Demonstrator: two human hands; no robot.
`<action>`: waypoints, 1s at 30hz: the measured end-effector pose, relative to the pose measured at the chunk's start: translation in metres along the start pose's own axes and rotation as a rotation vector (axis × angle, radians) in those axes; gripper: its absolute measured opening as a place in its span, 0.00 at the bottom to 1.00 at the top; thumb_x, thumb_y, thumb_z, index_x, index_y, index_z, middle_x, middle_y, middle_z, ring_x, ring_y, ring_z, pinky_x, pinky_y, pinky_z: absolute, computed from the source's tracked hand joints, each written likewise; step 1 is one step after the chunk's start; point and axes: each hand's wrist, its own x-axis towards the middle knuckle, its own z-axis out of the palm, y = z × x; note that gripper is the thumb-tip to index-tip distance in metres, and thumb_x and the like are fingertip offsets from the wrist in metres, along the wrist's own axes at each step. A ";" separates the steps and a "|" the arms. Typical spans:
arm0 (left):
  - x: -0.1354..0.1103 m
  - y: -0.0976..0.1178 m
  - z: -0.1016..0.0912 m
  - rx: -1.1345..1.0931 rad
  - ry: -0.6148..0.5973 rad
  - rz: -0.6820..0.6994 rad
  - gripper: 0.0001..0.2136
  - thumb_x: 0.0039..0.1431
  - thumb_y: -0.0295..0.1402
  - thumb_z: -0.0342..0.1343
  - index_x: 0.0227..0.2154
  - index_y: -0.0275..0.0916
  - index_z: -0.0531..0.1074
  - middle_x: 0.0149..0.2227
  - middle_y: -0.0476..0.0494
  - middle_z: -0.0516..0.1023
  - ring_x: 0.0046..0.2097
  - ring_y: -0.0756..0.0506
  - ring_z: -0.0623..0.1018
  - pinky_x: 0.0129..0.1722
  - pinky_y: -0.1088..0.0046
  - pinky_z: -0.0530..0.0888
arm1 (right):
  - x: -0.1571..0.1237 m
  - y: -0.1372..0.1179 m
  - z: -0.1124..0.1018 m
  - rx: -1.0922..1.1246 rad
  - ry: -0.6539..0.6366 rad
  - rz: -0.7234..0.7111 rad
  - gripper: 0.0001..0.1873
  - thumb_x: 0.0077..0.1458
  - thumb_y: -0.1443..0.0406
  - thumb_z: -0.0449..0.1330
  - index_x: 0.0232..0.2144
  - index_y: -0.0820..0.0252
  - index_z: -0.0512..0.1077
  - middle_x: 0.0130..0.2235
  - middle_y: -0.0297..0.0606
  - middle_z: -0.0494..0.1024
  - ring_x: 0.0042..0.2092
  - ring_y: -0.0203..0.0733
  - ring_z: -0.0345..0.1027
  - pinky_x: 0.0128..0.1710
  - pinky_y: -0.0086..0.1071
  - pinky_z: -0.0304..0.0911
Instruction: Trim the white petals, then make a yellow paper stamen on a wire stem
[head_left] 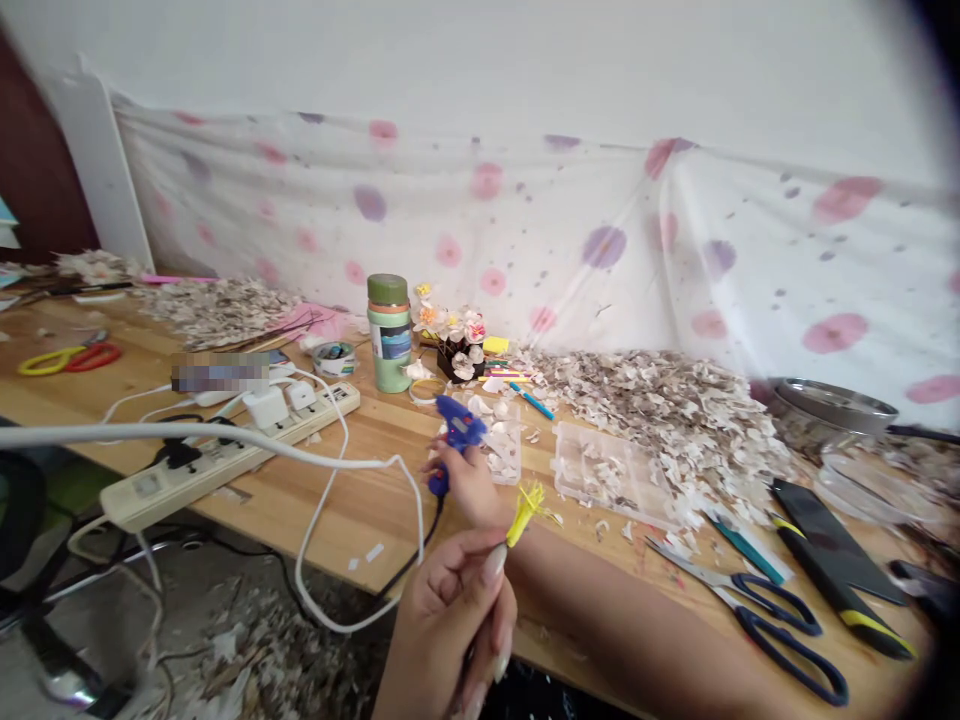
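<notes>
Near the front edge of the table, my left hand [457, 610] pinches a small yellow flower centre [528, 510] with a frayed, fringed top; it is held upright. My right arm crosses behind it from the right. My right hand [472, 488] is closed around a blue glue gun [459, 428], though its fingers are partly hidden. Just beyond that hand lies a clear plastic box [513, 415] of pale petal-like flakes. A second divided clear box [611, 468] with a few flakes sits to its right.
A white power strip [232, 460] with loose white cables lies left. Behind stand a green thermos [389, 335] and a small pot of flowers [459, 340]. Flakes pile up [667, 420] at the back right. Scissors [757, 600] and a yellow-black cutter [844, 590] lie at right.
</notes>
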 end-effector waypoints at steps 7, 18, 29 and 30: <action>0.026 -0.004 0.013 -0.155 0.034 -0.137 0.15 0.36 0.34 0.76 0.28 0.36 0.80 0.12 0.57 0.68 0.09 0.64 0.53 0.09 0.91 0.51 | -0.070 -0.005 -0.115 0.301 0.312 -0.110 0.16 0.47 0.54 0.62 0.33 0.58 0.67 0.24 0.29 0.69 0.23 0.32 0.59 0.22 0.26 0.59; 0.066 -0.043 0.015 0.045 0.098 -0.110 0.20 0.34 0.37 0.75 0.29 0.34 0.76 0.15 0.56 0.71 0.10 0.64 0.54 0.11 0.90 0.49 | -0.159 0.013 -0.178 -0.046 0.393 -0.196 0.17 0.52 0.51 0.64 0.32 0.59 0.72 0.20 0.30 0.64 0.21 0.34 0.57 0.21 0.28 0.58; 0.073 -0.068 0.005 0.285 0.111 -0.100 0.22 0.42 0.43 0.70 0.36 0.32 0.75 0.16 0.55 0.71 0.12 0.62 0.56 0.13 0.85 0.47 | -0.156 0.010 -0.198 -0.539 0.265 -0.216 0.10 0.51 0.58 0.59 0.22 0.55 0.69 0.25 0.38 0.73 0.27 0.44 0.69 0.30 0.34 0.69; 0.072 -0.069 0.005 0.300 0.111 -0.096 0.22 0.43 0.43 0.70 0.37 0.32 0.75 0.16 0.55 0.71 0.12 0.61 0.56 0.13 0.85 0.48 | -0.156 0.011 -0.198 -0.545 0.269 -0.210 0.10 0.51 0.59 0.59 0.22 0.55 0.69 0.24 0.38 0.73 0.27 0.44 0.69 0.30 0.34 0.69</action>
